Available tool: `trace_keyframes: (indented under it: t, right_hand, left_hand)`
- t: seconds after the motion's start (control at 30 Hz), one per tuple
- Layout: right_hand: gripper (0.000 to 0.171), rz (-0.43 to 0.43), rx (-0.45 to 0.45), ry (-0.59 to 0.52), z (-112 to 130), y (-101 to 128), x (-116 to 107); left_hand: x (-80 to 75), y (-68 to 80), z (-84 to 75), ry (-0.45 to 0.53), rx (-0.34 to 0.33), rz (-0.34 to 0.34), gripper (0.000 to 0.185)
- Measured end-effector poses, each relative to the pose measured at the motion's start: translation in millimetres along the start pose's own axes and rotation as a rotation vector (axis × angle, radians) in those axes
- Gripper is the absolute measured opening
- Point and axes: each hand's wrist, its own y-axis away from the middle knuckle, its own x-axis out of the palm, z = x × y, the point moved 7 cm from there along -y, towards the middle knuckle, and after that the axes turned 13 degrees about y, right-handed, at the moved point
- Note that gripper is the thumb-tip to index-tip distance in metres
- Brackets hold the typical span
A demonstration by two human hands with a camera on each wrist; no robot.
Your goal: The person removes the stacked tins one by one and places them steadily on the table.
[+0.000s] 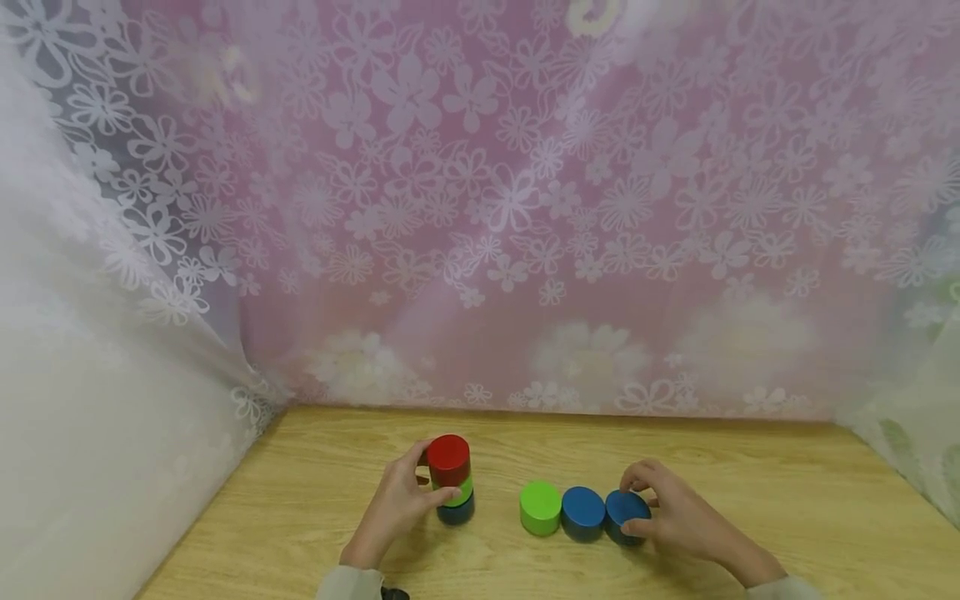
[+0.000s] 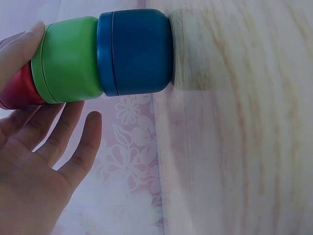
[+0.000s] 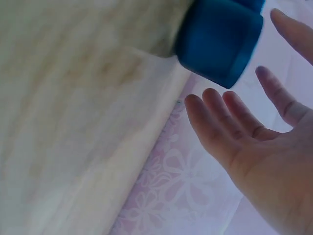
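The head view looks forward and down over the whole worktop (image 1: 750,475) from farther back, while each wrist view sits close beside its hand, sharing that wooden surface.

A stack of three round wooden blocks stands upright on the light wooden table (image 1: 315,508): a red round block (image 1: 448,457) on top, a green round block (image 1: 459,492) in the middle, a dark blue round block (image 1: 455,511) at the bottom. To the right of this stack, a single blue round wooden block (image 1: 626,514) lies flat.
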Motion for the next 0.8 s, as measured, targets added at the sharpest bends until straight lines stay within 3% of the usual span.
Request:
trace_keyframes:
  t: [0.37,0.8]
  right_hand:
    - [0.035,-0.246,0.038,-0.015,21,-17,-21]
    - [0.039,-0.32,0.013,-0.072,52,-40,-21]
  left_hand:
    - [1.9,1.2,2.2,0.025,0.009,-0.001,0.069]
    - [3.7,0.7,3.5,0.074,0.02,0.043,0.077]
